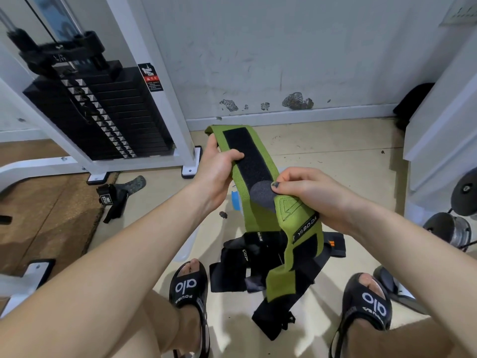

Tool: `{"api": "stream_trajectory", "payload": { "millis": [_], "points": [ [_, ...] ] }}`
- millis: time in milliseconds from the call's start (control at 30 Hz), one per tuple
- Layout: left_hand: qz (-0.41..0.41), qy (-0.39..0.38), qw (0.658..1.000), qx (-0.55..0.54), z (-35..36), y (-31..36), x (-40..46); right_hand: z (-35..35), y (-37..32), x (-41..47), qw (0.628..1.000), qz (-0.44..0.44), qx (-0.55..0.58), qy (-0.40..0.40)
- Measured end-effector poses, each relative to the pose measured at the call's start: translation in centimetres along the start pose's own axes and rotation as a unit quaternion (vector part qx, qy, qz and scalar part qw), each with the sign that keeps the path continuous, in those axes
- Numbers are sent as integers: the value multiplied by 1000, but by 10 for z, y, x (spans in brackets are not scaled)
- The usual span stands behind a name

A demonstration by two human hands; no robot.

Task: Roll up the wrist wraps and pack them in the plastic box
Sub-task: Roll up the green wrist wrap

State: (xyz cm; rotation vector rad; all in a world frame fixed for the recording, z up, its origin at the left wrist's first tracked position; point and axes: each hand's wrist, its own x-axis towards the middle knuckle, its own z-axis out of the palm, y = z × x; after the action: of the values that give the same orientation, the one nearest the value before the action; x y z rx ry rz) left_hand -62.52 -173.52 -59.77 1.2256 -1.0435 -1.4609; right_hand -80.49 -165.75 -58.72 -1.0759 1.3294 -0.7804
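I hold a green wrist wrap (254, 213) with a black hook-and-loop strip stretched out in front of me. My left hand (219, 169) grips its far end, thumb on the black strip. My right hand (307, 195) pinches the near part, where a grey patch and a green label fold over. The wrap's tail hangs down between my feet. Below it, a heap of black wraps (258, 264) lies on the floor. Part of a clear plastic box (192, 244) with a blue clip (236, 200) shows under my left forearm and the wrap.
A weight-stack machine (103, 112) with a white frame stands at the left. A black strap (116, 197) lies on the floor beside its foot. The wall is straight ahead. White furniture and dumbbells (449, 228) are at the right. My sandalled feet flank the heap.
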Motion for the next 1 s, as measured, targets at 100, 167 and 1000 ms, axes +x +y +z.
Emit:
{"api": "stream_trajectory", "payload": {
  "millis": [100,167,1000],
  "points": [
    [50,35,997,49,-4,4,3,-2,-2,-3,999,21,-25,-4],
    [51,44,995,72,-10,6,7,-5,-4,-4,999,25,-39,28],
    [153,-39,968,196,-2,18,-6,-16,-37,2,968,-79,196,136]
  ]
}}
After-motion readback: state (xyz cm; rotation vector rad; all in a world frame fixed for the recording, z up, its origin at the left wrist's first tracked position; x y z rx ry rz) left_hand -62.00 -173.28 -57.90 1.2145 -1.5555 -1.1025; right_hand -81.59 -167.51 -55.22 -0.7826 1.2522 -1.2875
